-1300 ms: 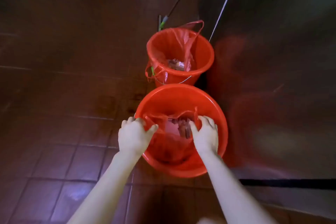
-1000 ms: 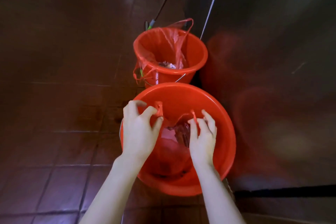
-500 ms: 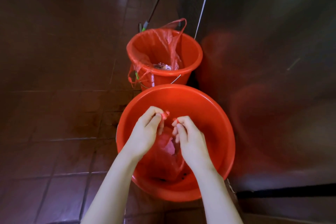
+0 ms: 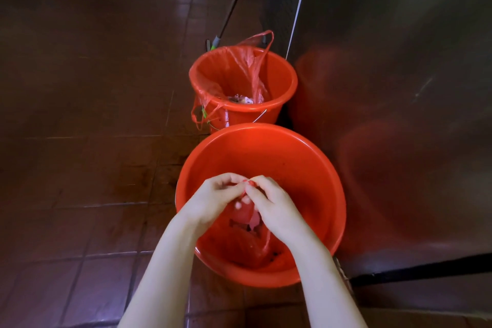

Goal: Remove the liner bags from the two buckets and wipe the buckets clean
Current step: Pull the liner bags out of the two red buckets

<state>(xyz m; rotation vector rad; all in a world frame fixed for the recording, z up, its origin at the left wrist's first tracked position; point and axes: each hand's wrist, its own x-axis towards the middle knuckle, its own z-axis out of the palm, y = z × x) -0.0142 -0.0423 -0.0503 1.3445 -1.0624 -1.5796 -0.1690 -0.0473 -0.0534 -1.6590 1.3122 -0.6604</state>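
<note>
- Left hand (image 4: 213, 194) & right hand (image 4: 271, 202): fingers curled, pinching the near liner bag (image 4: 237, 246) handles together, prob. knotting; detail blurred.
- Bag hangs below the hands, inside near bucket (image 4: 292, 162); not lifted out.
- Far bucket (image 4: 285, 74), beyond the hands: liner (image 4: 229, 66) in place w/ rubbish. No wiping done.
- Mop handle (image 4: 235, 0) farther beyond; steel panel (image 4: 399, 48) right of the hands, close to both buckets.

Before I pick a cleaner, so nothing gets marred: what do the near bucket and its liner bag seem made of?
Near bucket: likely moulded plastic, glossy red, with smooth seamless wall. Liner bag: thin plastic film, translucent red, crinkled where gathered.
</note>
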